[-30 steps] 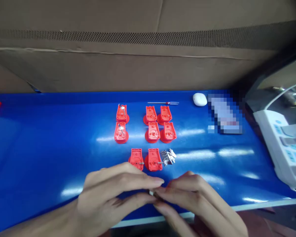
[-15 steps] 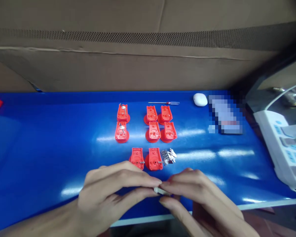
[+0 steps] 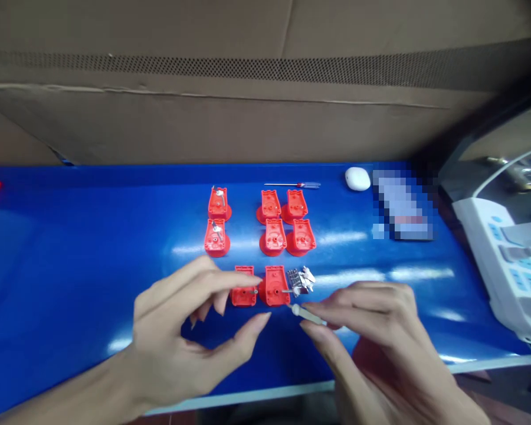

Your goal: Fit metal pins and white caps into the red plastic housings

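Observation:
My right hand (image 3: 376, 330) pinches a small whitish rod-shaped piece (image 3: 308, 314) between thumb and fingertips. The piece has a rounded collar and a thin tip pointing left; its exact kind I cannot make out. With thumb and fingers spread, my left hand (image 3: 181, 330) holds nothing. Its fingertips are near two red plastic housings, the left one (image 3: 243, 283) partly behind the fingers and the right one (image 3: 274, 286) just beyond the held piece. A slim metal part lies across each housing's edge. Small silvery metal parts (image 3: 301, 280) are heaped beside the right housing.
Further back stand several more red housings (image 3: 301, 236), two on the left (image 3: 216, 237) with metal pieces in them. Behind them lie a screwdriver (image 3: 292, 185), a white rounded case (image 3: 357, 178) and a pixelated flat object (image 3: 402, 203). A white device (image 3: 495, 265) stands at the right edge.
My left hand has let go of the whitish piece, opened and moved up and left. My right hand has carried the piece slightly right and away from me.

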The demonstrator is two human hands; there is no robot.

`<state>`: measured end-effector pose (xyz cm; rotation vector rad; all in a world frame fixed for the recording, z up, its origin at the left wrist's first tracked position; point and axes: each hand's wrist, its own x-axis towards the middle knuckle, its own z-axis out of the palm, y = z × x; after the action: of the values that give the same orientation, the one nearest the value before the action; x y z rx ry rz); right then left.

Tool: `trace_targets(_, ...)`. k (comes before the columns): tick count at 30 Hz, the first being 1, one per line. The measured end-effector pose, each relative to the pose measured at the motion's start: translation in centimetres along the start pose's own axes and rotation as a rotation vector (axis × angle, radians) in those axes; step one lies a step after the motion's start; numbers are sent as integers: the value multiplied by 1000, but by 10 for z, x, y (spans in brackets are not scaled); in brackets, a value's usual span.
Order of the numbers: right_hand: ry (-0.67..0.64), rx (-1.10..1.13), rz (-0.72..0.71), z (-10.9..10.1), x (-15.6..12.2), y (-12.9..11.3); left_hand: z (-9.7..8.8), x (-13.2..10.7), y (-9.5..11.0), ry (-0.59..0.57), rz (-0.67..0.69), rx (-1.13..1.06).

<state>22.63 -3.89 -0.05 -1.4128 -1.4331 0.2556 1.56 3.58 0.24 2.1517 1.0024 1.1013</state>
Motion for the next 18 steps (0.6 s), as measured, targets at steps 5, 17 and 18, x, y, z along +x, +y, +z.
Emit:
trace_targets(5, -70, -65, -71, 8, 6, 10, 6, 1, -8, -65, -67, 27)
trace_targets(17, -124, -33, -93, 15, 10, 8, 8, -4, -7, -71, -83, -40)
trace_targets(18, -121, -21, -96, 14, 9, 6, 6, -4, -6, -77, -63, -53)
